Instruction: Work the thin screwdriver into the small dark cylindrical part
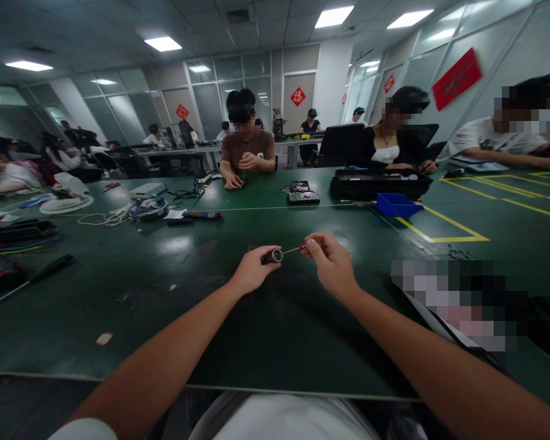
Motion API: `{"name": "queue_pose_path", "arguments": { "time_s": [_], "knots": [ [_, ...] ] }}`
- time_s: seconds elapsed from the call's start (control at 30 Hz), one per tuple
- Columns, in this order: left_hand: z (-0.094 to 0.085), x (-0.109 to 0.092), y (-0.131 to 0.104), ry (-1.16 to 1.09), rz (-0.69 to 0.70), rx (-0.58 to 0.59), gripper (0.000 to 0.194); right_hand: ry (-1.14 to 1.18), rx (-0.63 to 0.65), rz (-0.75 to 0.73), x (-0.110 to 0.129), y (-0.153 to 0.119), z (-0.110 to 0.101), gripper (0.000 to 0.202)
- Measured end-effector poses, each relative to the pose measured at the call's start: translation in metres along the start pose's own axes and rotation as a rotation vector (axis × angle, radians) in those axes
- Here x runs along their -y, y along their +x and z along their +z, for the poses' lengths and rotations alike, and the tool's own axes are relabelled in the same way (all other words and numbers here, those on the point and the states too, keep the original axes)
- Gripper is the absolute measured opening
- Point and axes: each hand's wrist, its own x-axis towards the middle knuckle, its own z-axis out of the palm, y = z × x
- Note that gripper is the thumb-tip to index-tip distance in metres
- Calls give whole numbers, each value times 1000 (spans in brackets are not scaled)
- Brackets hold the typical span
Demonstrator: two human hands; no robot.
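Note:
My left hand (251,269) is closed around a small black cylindrical part (277,255), whose round end with a pale rim faces me. Fingers of my right hand (333,264) pinch a thin screwdriver (293,249) with a reddish handle, mostly hidden by the fingers. Its metal shaft points left and reaches the right side of the black part; whether the tip touches or enters it is too small to tell. Both hands are held above the green tabletop (238,330), near its middle.
To the right are a blurred-out flat object (453,305), a blue bin (398,205) and a long black housing (380,183). Circuit boards (303,197) lie ahead. Cables (144,209) and a pen-like tool (204,215) lie left, beyond a long screwdriver (50,267). Co-workers sit opposite.

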Motion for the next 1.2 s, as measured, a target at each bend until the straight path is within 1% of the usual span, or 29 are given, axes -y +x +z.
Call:
{"name": "queue_pose_path", "arguments": {
  "time_s": [0.23,0.5,0.67,0.73,0.87,0.97,1.03,1.07,1.13,1.2],
  "knots": [
    [-3,3,-1,33,41,-8,44,-41,16,30,5,-1,0,30],
    [-2,2,-1,31,61,-6,45,-95,-71,57,6,2,-1,32],
    [-3,1,-1,54,74,-1,45,-188,-82,98,12,2,-3,38],
    [-4,2,-1,76,92,-2,45,-183,-58,80,14,2,-3,35],
    [-5,3,-1,146,103,-9,44,-57,39,47,12,1,-2,24],
    [-6,2,-1,186,80,-3,43,-123,79,76,9,1,-2,30],
    [-6,1,-1,206,76,12,43,-201,30,80,6,2,-2,36],
    [-6,0,-1,216,78,20,43,-211,-12,79,4,3,-2,36],
    [-5,0,-1,237,86,22,43,-139,-89,81,1,4,0,28],
    [-4,-1,-1,260,90,4,44,-6,-119,100,-2,5,3,22]
  ]
}}
